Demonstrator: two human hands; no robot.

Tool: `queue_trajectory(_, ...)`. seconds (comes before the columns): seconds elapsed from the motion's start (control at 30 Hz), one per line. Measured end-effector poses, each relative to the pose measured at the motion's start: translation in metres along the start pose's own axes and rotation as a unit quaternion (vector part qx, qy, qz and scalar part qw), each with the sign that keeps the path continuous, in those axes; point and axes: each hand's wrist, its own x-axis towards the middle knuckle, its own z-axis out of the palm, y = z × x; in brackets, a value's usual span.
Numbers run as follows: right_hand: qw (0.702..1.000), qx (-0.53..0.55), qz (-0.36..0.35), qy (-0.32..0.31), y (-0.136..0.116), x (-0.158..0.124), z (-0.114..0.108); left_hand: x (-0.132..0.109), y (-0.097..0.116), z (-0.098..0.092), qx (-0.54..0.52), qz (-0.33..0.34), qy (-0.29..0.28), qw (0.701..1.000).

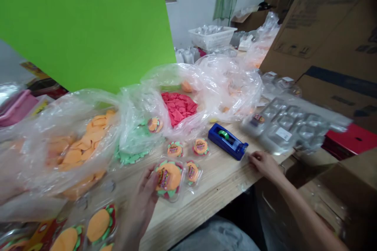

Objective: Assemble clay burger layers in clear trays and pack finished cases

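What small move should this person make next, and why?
Probably the right hand should pick up the blue tape dispenser, which sits just beside it on the wooden table. The left hand is holding a clear plastic pack with a burger-shaped piece inside, so it might need taping, though I can't tell whether it's already sealed.

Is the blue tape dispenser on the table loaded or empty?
Loaded: a roll with a green ring sits in the slot of the blue tape dispenser.
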Motion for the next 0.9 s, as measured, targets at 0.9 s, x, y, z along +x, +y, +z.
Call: queue_trajectory(0.9, 0.918, 0.153, -0.195, -0.308, -0.145, -0.112, 0.073, -0.019, 0.013, 0.043, -0.007, -0.039, -0.081, 0.996)
